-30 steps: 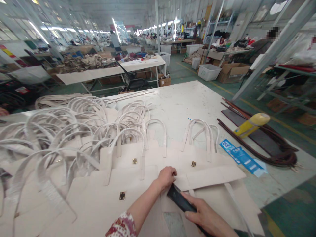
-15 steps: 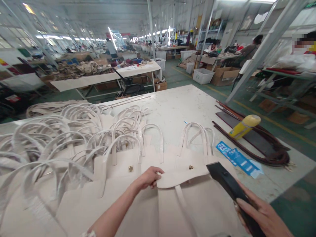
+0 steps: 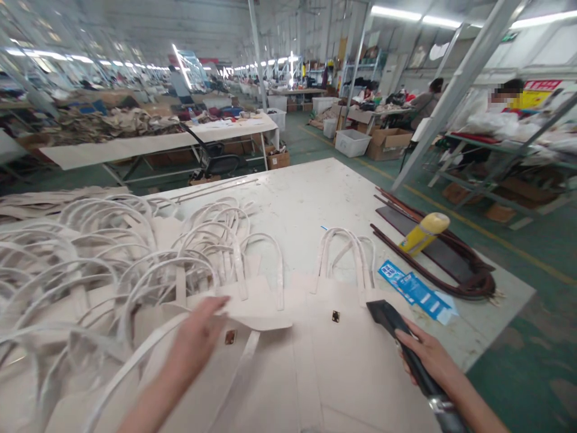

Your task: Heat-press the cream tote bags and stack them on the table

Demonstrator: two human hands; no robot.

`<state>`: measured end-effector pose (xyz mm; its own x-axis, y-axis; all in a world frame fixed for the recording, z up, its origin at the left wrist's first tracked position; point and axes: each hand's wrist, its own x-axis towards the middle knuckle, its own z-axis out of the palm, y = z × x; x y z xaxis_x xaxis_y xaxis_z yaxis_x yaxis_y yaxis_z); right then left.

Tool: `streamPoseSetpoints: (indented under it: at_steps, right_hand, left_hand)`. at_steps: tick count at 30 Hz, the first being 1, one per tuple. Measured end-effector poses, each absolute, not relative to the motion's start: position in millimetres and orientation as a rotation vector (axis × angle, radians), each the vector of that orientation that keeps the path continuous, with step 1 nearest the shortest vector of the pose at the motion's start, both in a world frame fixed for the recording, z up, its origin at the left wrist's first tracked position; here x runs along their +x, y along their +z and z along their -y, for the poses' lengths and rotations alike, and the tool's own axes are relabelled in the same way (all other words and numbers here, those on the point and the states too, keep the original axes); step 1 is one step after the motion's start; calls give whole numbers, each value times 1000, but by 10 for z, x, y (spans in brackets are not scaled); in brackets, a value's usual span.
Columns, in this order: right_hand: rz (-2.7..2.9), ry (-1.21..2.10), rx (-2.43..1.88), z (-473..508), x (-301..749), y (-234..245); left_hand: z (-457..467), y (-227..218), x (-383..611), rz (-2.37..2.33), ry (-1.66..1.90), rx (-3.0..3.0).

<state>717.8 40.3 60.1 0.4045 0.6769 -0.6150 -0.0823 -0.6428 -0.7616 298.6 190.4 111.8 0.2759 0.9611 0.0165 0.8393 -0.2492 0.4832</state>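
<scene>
My left hand (image 3: 201,331), blurred by motion, is over a pale beige handbag at left; its fingers are too smeared to show whether they grip anything. Just right of it lies a beige flap (image 3: 270,323) with a narrow strap (image 3: 238,376) running down from it. A small metal clasp plate (image 3: 230,337) shows under the hand's side. My right hand (image 3: 421,349) is wrapped round a black handheld tool (image 3: 408,340) with a wide flat head. The tool's head is over the right beige bag (image 3: 365,361), beside another clasp plate (image 3: 336,316).
Many beige bags with looped handles (image 3: 108,210) crowd the left of the white table (image 3: 306,198). On the right lie dark brown straps (image 3: 478,288), a yellow bottle (image 3: 424,233) and blue printed packets (image 3: 417,291). People work at tables beyond.
My left hand has moved left from the right bag's flap and is now blurred. A flap and strap now appear further left, and the right clasp plate is fully exposed. The tool's head remains over the bag.
</scene>
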Motion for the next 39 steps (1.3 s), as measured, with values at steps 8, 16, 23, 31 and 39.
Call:
streamPoseSetpoints:
  at_steps: [8,16,23,31,39]
  right_hand:
    - [639,1352,-1938,-902,7284,424]
    - [763,1147,-1957,-1149,7122,419]
    - [986,1559,-1784,-1335,6500,504]
    - [1050,1608,-1769,-1885,6324,447]
    - [1148,1664,-1698,-2542,6016,389]
  left_hand:
    - [-1095,-149,5045,-824,-59,2468]
    - [-1234,-293,4727,-1001,-82,2600]
    - [-1072,-338,4714,-975,-38,2560]
    - [-1132,-378,4619,-904,63,2431]
    - [-1195,-365,4603,-823,29,2386]
